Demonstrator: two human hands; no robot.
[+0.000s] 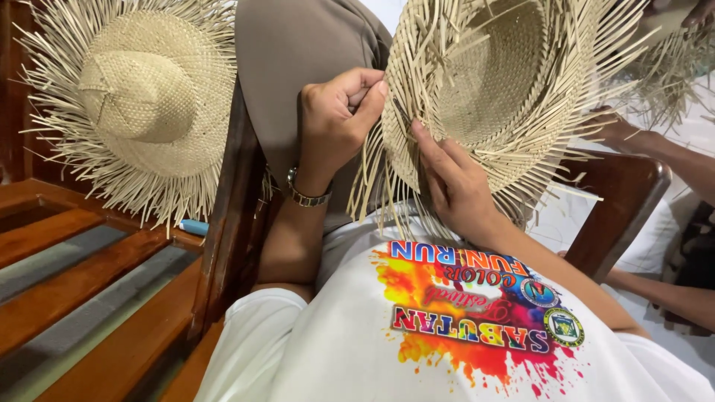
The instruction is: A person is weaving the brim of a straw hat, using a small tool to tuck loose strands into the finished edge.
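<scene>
Gripping loose straw strands [370,167] between thumb and curled fingers, the left hand [337,119] is closed at the brim edge of an unfinished woven hat [491,82] held before the person's chest. The right hand [456,186] presses flat against the brim, fingers spread, grasping nothing. A second fringed hat [138,89] rests on the wooden bench [89,290].

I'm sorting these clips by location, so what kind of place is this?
Probably a home or small workshop for hat weaving. A finished straw hat rests on a wooden bench, both hands work an unfinished hat, and another person's arm is nearby.
</scene>
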